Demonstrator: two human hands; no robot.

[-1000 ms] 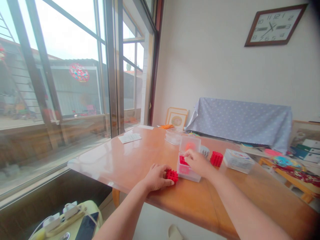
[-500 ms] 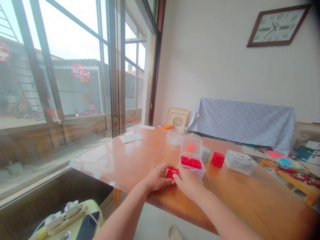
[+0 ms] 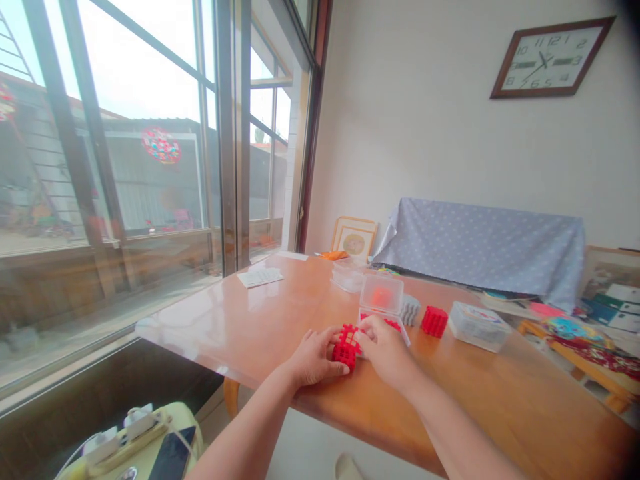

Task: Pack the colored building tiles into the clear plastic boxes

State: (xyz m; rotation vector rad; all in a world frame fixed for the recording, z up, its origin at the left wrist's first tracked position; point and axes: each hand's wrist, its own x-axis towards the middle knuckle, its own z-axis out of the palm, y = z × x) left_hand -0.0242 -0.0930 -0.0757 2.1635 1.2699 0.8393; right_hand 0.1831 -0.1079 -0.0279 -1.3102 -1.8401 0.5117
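A red block of interlocked plastic pieces [image 3: 345, 355] rests on the orange wooden table [image 3: 260, 313]. My left hand [image 3: 313, 357] grips it from the left, fingers curled round it. My right hand [image 3: 383, 347] pinches a flat red toothed piece [image 3: 349, 335] and holds it against the top of the block. Just behind my right hand stands a small clear box [image 3: 385, 308] with its lid up and red pieces inside. A finished red cube [image 3: 433, 321] sits to the right of the box, with a grey piece [image 3: 410, 309] between them.
A closed clear box [image 3: 477, 323] lies right of the red cube, another clear box [image 3: 348, 275] further back, and a paper sheet [image 3: 260, 276] near the window. A blue-covered object [image 3: 485, 243] stands against the wall. The table's near edge runs under my wrists.
My right hand left the open box, came to the red block beside my left hand, and now holds a flat red piece on top of it. The left hand stayed put.
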